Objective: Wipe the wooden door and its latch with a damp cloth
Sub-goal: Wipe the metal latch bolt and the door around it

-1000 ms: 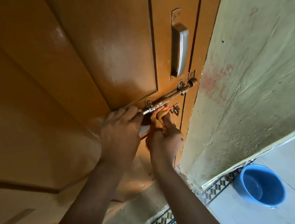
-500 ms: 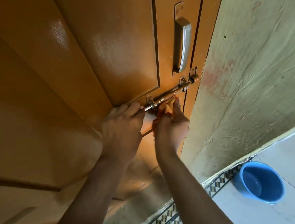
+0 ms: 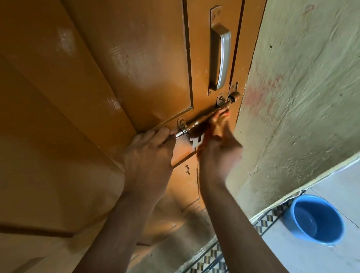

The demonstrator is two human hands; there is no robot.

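A glossy orange-brown wooden door [image 3: 137, 53] fills the left and centre. Its metal sliding latch [image 3: 207, 115] runs slantwise below a silver pull handle [image 3: 221, 52]. My left hand [image 3: 148, 158] is closed around the latch's left end. My right hand [image 3: 217, 148], blurred by motion, presses an orange cloth [image 3: 204, 132] against the underside of the latch bolt. Most of the cloth is hidden behind the fingers.
A rough pale green wall [image 3: 305, 86] stands immediately right of the door edge. A blue plastic bucket [image 3: 315, 219] sits on the light floor tiles at the lower right, beyond a patterned tile strip [image 3: 207, 264] along the threshold.
My right hand with the cloth has slid up and to the right along the latch bolt. The left hand keeps its grip on the latch's left end.
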